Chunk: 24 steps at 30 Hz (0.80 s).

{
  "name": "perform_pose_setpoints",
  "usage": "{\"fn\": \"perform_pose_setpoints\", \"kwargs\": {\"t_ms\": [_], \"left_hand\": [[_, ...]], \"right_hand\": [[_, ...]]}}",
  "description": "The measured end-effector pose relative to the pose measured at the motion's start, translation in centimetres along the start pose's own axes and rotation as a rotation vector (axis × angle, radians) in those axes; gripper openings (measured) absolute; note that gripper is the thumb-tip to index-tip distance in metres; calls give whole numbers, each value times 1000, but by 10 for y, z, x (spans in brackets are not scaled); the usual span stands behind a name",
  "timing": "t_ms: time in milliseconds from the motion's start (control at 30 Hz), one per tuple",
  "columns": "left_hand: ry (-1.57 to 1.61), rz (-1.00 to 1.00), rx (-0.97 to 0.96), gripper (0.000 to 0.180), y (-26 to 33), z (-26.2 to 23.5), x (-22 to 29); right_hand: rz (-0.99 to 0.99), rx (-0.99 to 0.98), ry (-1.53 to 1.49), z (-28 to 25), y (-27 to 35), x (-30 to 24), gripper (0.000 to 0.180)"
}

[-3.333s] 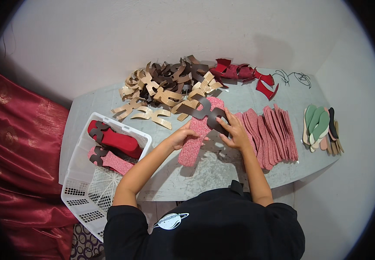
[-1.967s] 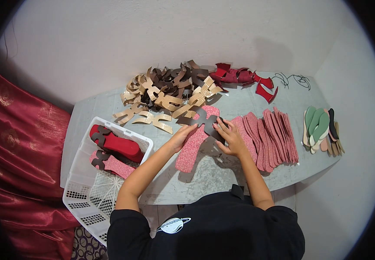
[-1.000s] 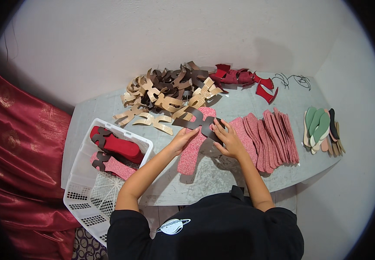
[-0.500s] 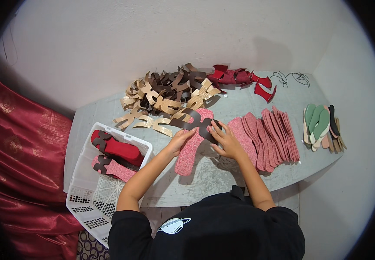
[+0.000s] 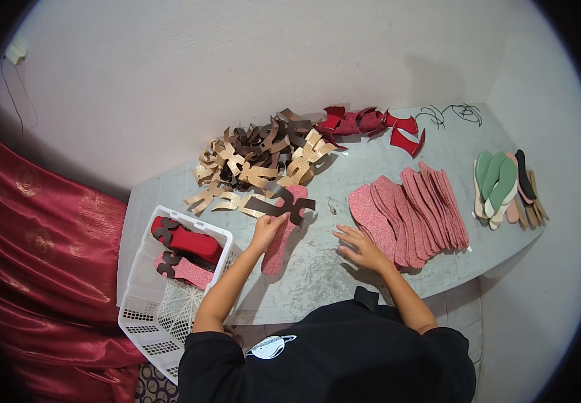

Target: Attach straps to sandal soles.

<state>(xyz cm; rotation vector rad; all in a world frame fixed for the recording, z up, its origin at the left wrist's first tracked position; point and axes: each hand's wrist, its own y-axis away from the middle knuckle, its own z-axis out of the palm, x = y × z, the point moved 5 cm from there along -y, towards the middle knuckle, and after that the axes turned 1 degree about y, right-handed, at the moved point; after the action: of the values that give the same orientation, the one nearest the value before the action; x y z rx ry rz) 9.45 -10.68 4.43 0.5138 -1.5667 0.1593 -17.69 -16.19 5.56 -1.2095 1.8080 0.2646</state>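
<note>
My left hand (image 5: 267, 232) pinches a pink speckled insole (image 5: 275, 248) together with a dark brown X-shaped sandal strap (image 5: 294, 204) that lies across its upper part. The strap's arms stick out past both sides of the insole. My right hand (image 5: 361, 247) is empty, its fingers spread, just left of the lower part of a fanned row of pink insoles (image 5: 398, 218). Beyond my left hand lies a heap of strap pieces (image 5: 260, 151), some dark brown and some shiny beige.
A white plastic basket (image 5: 131, 285) at the left holds red and pink soles with brown straps. Red strap pieces (image 5: 364, 122) and thin black cords (image 5: 462, 115) lie along the wall. Green, black and beige insoles (image 5: 499, 181) are at the right. A red curtain (image 5: 48, 269) hangs at far left.
My right hand has let go of the strap and drawn back with its fingers apart. My left hand has carried the insole and strap a little to the left.
</note>
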Motion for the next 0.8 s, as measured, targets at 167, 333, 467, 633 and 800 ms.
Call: {"fn": "perform_pose_setpoints", "kwargs": {"t_ms": [167, 333, 467, 633, 800], "left_hand": [[-392, 174, 203, 21, 35, 12, 31], [-966, 679, 196, 33, 66, 36, 24], [-986, 637, 33, 38, 79, 74, -18], [-1097, 753, 72, 43, 88, 102, -37], [-1257, 746, 69, 47, 90, 116, -48]], "right_hand": [[104, 50, -140, -1, 12, 7, 41], [117, 65, -229, 2, 12, 9, 39], [118, 67, -220, 6, 15, 15, 39], [158, 82, -219, -3, 24, 14, 37], [171, 65, -178, -4, 32, 15, 36]]}}
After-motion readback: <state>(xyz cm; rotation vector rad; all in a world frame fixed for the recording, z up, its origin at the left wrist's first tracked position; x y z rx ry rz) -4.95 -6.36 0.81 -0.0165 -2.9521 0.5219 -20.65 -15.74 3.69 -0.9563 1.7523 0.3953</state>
